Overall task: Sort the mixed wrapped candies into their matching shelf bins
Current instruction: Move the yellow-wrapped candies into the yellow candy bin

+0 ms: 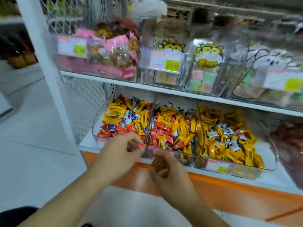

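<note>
**Hands sorting wrapped candies at shelf bins**

Head view: Left hand (119,149) is seen pinching a small red wrapped candy (142,145) at the front edge of the left bin (98,122). The right hand (165,167) is curled around orange-looking candies; details are blurred. Such sweets are judged light, crinkly and slippery, best pinched across the body or by a twisted wrapper end. Red, yellow and blue-white wrappers are mixed across three clear bins on the lower shelf (278,171).
</note>
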